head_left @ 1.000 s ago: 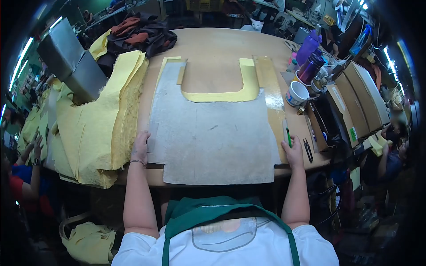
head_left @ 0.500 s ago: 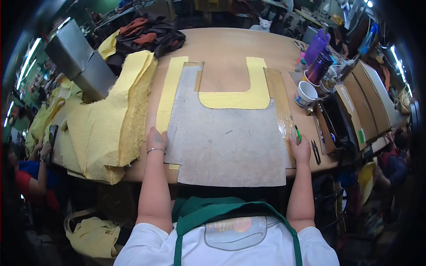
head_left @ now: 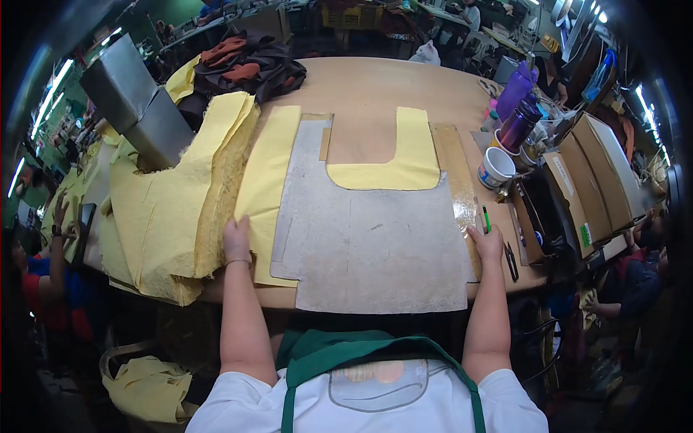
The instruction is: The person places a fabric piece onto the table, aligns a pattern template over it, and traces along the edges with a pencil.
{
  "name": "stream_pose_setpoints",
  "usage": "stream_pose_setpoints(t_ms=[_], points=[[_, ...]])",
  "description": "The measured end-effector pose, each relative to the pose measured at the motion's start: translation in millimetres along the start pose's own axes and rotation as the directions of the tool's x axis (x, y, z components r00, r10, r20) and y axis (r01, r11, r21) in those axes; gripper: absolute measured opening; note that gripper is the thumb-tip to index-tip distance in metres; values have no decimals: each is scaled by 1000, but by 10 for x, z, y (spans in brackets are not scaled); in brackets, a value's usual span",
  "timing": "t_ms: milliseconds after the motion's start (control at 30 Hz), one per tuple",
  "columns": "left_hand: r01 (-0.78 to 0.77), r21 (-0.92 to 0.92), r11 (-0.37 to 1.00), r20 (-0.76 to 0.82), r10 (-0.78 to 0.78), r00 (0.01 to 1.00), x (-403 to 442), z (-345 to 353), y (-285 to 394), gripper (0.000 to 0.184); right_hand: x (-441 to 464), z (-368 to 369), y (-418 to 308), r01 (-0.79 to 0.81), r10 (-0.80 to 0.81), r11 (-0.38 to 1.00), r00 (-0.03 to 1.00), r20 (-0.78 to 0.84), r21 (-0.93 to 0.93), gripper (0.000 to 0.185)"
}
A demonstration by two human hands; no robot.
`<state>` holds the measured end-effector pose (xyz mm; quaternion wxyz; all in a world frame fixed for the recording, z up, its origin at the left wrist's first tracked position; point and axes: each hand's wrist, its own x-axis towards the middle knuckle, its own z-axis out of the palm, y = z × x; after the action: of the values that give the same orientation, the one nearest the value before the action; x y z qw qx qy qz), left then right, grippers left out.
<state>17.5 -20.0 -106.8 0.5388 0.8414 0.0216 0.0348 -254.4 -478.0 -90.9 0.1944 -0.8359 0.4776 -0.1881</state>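
Note:
A grey, cut-out pattern board [head_left: 368, 245] lies flat on yellow cloth [head_left: 261, 187], which shows along its left side and inside its U-shaped notch. My left hand [head_left: 237, 239] is closed on the left edge of this cloth, near the fuzzy edges of a cloth stack. At the board's right side, my right hand [head_left: 488, 242] has a slim green pen [head_left: 486, 219] in its fingers, pointing up. That hand rests by a brown strip [head_left: 460, 191] with shiny tape, which runs along the board's right edge.
A thick stack of yellow cloth [head_left: 162, 209] is on the left, with dark and rust cloth [head_left: 249, 65] behind. At right are snips [head_left: 511, 261], a white tub [head_left: 497, 167], a purple bottle [head_left: 520, 124] and cardboard boxes [head_left: 595, 173]. A white cat [head_left: 427, 53] is behind the table [head_left: 354, 76].
My left hand has moved left off the board's edge, and the yellow cloth has come with it, showing wider there. My right hand stays by the board's right side, still with the pen.

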Motion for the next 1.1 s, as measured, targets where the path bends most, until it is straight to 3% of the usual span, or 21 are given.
stream_pose_setpoints(t_ms=[33,67,100,167,200,267,300,400,500,667,733,800,933,1100], points=[[81,-376,923,35,-73,997,9,-50,40,25,13,-11,-5,-12,12,1000,1000,15,-14,54],[158,-691,705,95,-128,987,-14,-109,138,24,19,-19,-11,-24,25,999,999,32,-27,56],[189,-756,627,195,-60,979,-52,-160,233,22,24,-34,-30,-35,36,999,997,64,-11,52],[269,-799,538,261,-93,961,-106,-84,272,24,0,-101,-73,-57,55,998,990,133,14,45],[308,-817,488,294,-108,950,-129,-50,284,25,-7,-142,-95,-124,40,949,959,280,288,41],[426,-793,436,382,-190,904,-185,24,210,29,-32,-196,-112,-349,-104,632,847,522,692,36],[484,-775,406,426,-230,875,-208,46,127,31,-25,-150,-101,-420,-137,566,800,584,709,38],[439,-869,227,409,-169,897,-60,-32,-302,38,-147,-256,-282,-408,-195,486,811,551,773,41],[420,-878,231,406,-107,908,17,-103,-488,40,-93,-498,-340,-300,-227,507,858,461,808,44],[402,-904,146,396,-68,916,-49,-178,-554,41,58,-1073,-291,87,-225,477,974,26,874,40],[395,-909,129,387,-86,918,-193,-305,-419,41,109,-1367,-297,190,-191,539,976,-101,820,39],[429,-898,102,426,-47,903,-361,-463,-262,41,180,-1520,-283,197,8,738,954,-301,645,41],[448,-892,58,449,4,893,-662,-770,-51,42,227,-1406,-682,580,-110,365,804,-585,728,40],[305,-940,149,313,30,949,-791,-1108,120,45,557,-1203,-973,621,-27,417,739,-673,664,40]])
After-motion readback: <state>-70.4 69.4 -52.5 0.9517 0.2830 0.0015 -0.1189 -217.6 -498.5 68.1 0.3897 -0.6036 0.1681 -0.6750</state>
